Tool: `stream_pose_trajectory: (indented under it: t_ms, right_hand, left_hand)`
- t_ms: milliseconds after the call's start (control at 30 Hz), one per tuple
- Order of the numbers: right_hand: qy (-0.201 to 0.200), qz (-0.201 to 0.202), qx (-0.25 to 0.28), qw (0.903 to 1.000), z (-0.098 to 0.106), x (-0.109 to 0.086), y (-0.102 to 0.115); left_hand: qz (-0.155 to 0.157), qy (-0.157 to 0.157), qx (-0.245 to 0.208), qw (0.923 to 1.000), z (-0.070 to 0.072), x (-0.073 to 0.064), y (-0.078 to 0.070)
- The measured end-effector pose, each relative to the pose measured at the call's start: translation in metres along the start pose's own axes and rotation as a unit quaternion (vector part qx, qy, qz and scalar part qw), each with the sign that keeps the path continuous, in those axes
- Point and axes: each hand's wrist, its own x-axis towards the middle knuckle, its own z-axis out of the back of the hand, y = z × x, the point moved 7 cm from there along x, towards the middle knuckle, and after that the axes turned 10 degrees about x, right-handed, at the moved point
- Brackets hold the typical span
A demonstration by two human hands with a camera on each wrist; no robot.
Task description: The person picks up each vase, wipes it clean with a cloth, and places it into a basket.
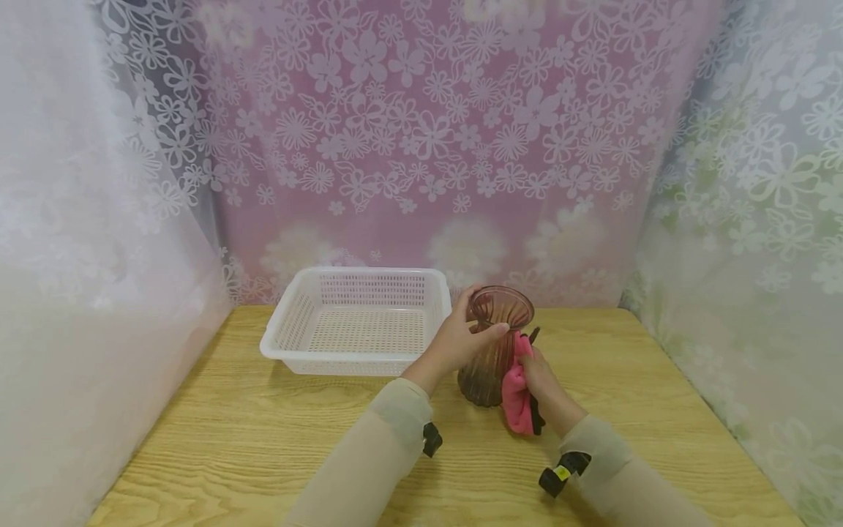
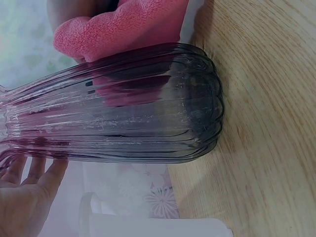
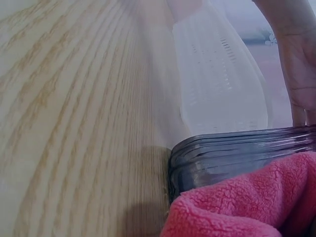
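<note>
Ribbed and see-through, the vase [image 1: 486, 369] stands tilted at the tabletop [image 1: 217, 446], its long axis running from a flared rim near 1 o'clock to a base near 7 in the head view; whether that base touches the wood, I cannot tell. The left grip [image 1: 457, 338] is closed round the neck just below the rim, thumb on the near side, with the body lying toward 5 o'clock from it. The right grip [image 1: 545, 380] holds a bunched pink cloth [image 1: 518, 395] against the vase's flank; from there the glass lies at 9 o'clock, cloth between. So the left hand has the neck, while the right is nearer the lower body. A white basket [image 1: 356, 357] sits at 10 o'clock from the vase, apart from it
</note>
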Motion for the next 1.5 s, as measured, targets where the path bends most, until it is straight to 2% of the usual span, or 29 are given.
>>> stream_pose_trajectory:
  t_ms: [167,333,433,667,900,1100,1167,1267,1500]
  right_hand:
    - [0.013,-0.003,0.0,0.9999,0.001,0.004,-0.003]
    - [0.026,-0.014,0.038,0.9988,0.002,0.005,-0.007]
    - [0.038,-0.034,0.062,0.9968,0.003,0.006,-0.01]
    - [0.066,-0.093,0.11,0.9874,0.009,0.007,-0.017]
    - [0.106,-0.119,0.146,0.9764,0.011,0.007,-0.017]
    - [0.098,-0.117,0.127,0.9801,0.017,0.008,-0.013]
    - [0.107,-0.107,0.124,0.9806,0.019,0.008,-0.011]
    - [0.121,-0.098,0.133,0.9788,0.02,0.008,-0.007]
    - [0.099,-0.097,0.152,0.9785,0.025,0.003,0.01]
  left_hand:
    - [-0.001,0.0,0.001,1.0,0.0,0.0,0.0]
    - [-0.004,0.003,0.003,1.0,0.0,0.0,0.001]
    - [-0.004,0.005,0.005,1.0,0.0,0.0,0.0]
    - [-0.006,0.004,0.002,1.0,0.0,0.0,0.0]
    - [-0.004,0.0,0.001,1.0,0.0,0.0,0.001]
    - [0.0,-0.001,0.002,1.0,0.001,0.001,0.0]
    - [0.0,0.0,0.0,1.0,0.001,0.0,0.0]
    - [0.004,0.003,-0.001,1.0,0.001,0.0,0.001]
    - [0.006,0.002,0.002,1.0,0.0,-0.001,0.002]
